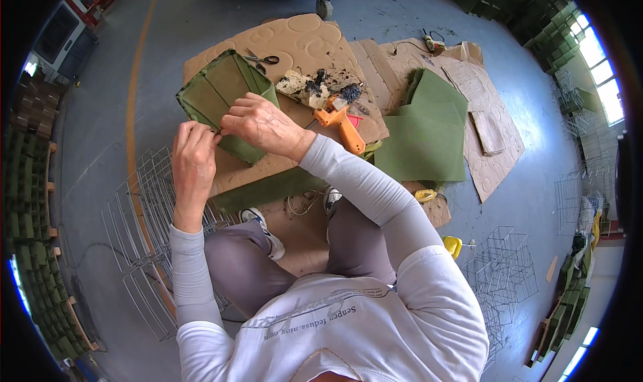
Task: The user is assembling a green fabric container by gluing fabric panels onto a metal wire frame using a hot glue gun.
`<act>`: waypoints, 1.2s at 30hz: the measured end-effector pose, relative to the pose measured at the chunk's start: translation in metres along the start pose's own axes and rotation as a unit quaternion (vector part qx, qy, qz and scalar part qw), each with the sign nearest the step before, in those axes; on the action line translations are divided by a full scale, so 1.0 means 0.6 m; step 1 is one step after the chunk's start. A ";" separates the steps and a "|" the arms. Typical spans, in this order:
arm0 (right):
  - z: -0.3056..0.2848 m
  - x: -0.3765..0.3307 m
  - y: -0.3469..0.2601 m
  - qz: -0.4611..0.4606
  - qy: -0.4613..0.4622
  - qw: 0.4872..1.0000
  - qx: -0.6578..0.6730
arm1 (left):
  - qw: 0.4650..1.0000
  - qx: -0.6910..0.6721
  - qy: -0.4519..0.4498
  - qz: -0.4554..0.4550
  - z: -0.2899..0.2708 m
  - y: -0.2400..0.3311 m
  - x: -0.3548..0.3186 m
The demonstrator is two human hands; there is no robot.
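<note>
White shirt [321, 335] up front, left hand [194, 151] and right hand [264, 123] pinching the green box [218, 87] just past them. Orange glue gun [349, 133] crowds the right one, scissors [269, 59] beyond, wire frames [153, 178] off left.

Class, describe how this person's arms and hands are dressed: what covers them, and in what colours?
The left hand and right hand are bare, with no gloves visible. Light grey, close-fitting sleeves, slightly wrinkled, run from the wrists up under the short sleeves of a white T-shirt.
</note>
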State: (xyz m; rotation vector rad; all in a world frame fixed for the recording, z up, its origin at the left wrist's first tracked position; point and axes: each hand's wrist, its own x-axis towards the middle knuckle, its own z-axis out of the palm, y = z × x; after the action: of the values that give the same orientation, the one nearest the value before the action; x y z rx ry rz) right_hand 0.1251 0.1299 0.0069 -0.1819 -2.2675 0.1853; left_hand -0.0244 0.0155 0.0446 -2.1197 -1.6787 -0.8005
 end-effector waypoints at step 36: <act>-0.034 -0.010 0.013 0.046 0.036 0.998 -0.030 | 0.928 -0.167 0.238 -0.233 0.007 0.000 -0.035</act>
State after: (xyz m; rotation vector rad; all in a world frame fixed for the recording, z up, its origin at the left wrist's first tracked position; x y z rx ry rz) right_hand 0.1453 0.1380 0.0141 -0.3207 -2.1966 0.1575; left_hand -0.0265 0.0013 0.0284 -1.5135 -1.8733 -1.6915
